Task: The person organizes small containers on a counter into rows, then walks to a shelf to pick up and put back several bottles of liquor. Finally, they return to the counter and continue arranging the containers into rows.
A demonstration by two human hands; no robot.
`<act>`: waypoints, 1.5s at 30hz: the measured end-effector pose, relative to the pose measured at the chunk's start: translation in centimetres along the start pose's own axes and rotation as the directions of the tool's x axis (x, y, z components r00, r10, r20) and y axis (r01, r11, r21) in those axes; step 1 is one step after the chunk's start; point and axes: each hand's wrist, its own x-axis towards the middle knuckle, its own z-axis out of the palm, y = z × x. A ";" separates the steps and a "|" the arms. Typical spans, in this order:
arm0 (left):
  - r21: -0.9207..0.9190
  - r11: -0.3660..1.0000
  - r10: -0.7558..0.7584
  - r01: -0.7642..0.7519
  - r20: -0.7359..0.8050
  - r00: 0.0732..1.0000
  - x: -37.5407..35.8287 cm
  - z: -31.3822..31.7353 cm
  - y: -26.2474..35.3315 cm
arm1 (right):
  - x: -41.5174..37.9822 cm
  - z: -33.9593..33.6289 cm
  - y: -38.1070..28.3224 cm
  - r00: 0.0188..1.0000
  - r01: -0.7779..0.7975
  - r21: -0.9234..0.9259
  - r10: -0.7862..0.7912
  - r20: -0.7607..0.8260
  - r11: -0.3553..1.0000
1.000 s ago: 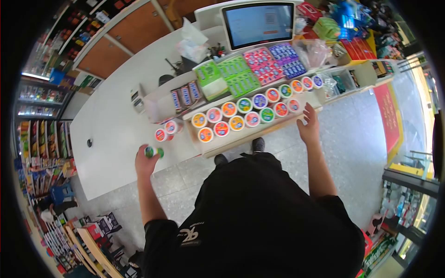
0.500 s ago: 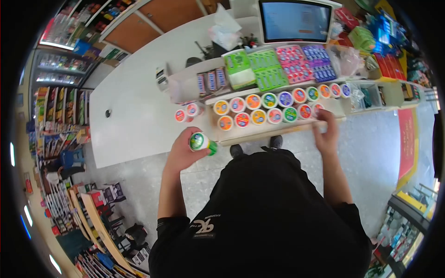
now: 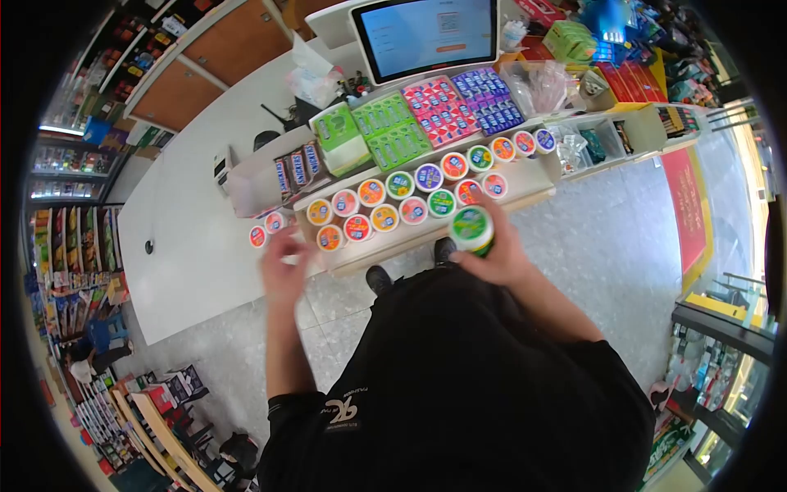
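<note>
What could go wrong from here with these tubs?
The green-and-white tub in the right hand is near the front edge of the display shelf, so a slip might drop it to the floor. It could also bump the closely set rows of tubs. The left hand, close beside two tubs on the counter, might knock them over.

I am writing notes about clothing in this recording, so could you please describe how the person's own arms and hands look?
The left hand and right hand wear no gloves. The forearms are bare, with no watch visible. Short black sleeves belong to a black shirt with a pale printed logo. The left hand is blurred, so rings cannot be judged there.
</note>
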 end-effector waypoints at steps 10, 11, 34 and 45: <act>0.217 0.960 -0.147 0.177 -0.144 0.979 4.2 -2.9 -13.3 | -1.1 -10.7 6.4 0.978 -0.131 -0.343 0.064 -0.201 0.930; 0.226 0.956 -0.152 0.186 -0.157 0.976 4.6 -2.8 -14.6 | -0.8 -11.3 6.9 0.975 -0.163 -0.390 0.087 -0.206 0.906; -0.130 0.992 -0.027 0.004 -0.170 0.985 -3.8 0.4 4.0 | 0.0 -8.1 14.6 0.952 -0.221 -0.013 0.213 -0.220 0.975; -0.466 0.885 0.155 0.010 0.313 0.937 -1.6 18.0 14.5 | 1.4 -3.6 -0.1 0.942 0.293 0.028 -0.294 0.164 0.956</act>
